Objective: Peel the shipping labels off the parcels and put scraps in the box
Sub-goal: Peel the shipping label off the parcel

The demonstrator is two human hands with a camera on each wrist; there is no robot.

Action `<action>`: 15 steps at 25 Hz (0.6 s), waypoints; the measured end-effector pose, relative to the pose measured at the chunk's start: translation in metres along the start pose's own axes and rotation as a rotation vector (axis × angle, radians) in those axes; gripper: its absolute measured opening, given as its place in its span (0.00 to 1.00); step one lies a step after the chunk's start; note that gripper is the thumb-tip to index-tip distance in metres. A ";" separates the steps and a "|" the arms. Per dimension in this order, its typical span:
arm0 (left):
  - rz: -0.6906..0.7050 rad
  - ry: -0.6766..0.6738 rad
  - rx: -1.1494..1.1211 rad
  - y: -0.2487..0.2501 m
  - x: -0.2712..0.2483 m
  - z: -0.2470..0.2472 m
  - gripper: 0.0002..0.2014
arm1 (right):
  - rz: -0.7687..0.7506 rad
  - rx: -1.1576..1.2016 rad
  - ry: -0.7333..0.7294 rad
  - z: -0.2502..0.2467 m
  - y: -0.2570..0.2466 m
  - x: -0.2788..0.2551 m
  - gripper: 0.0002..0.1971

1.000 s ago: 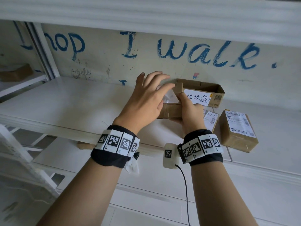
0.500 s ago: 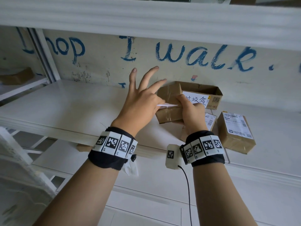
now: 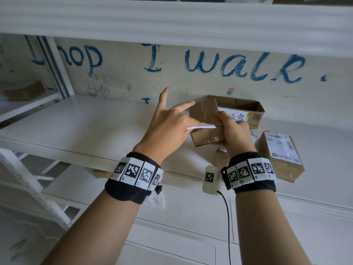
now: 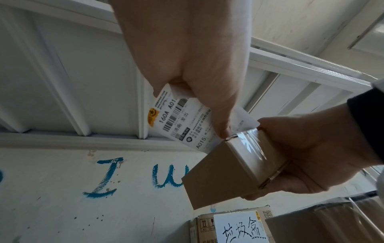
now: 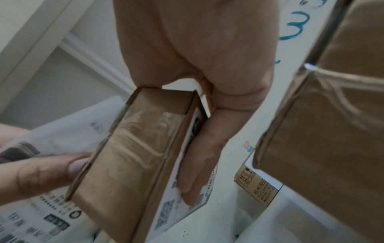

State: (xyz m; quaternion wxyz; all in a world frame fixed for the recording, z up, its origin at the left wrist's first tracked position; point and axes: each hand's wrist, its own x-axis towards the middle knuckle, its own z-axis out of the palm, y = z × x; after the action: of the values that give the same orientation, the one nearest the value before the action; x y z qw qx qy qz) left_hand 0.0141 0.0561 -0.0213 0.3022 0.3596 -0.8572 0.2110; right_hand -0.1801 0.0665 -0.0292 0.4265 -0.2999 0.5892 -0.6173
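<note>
My right hand (image 3: 228,124) grips a small brown taped parcel (image 3: 205,119) and holds it tilted above the shelf. My left hand (image 3: 191,127) pinches a white shipping label (image 3: 202,127) between thumb and a finger, the other fingers spread. The label (image 4: 182,121) is lifted off the parcel (image 4: 224,167); its right end still meets the parcel's edge. In the right wrist view the fingers (image 5: 207,148) wrap the parcel (image 5: 135,156). The open scrap box (image 3: 248,106), with a handwritten white sheet on it, stands just behind the parcel.
A brown parcel (image 3: 280,155) with its label on lies on the white shelf (image 3: 86,127) to the right. Another small parcel (image 3: 221,155) lies under my right wrist. Above runs an upper shelf beam (image 3: 172,25); a wall with blue writing stands behind.
The left hand went from lying over the parcel to pinching the label and pulling it leftward off the parcel. The right hand raised and tilted the parcel before the scrap box.
</note>
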 end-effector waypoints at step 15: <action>0.023 0.135 -0.211 -0.014 -0.012 -0.011 0.12 | 0.072 0.142 -0.023 -0.006 -0.002 0.002 0.24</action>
State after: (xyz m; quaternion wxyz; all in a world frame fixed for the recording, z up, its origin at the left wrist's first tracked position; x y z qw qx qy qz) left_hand 0.0359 0.0592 -0.0194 0.3931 0.3011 -0.8563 0.1470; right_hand -0.1865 0.0671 -0.0288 0.4754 -0.2544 0.5494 -0.6383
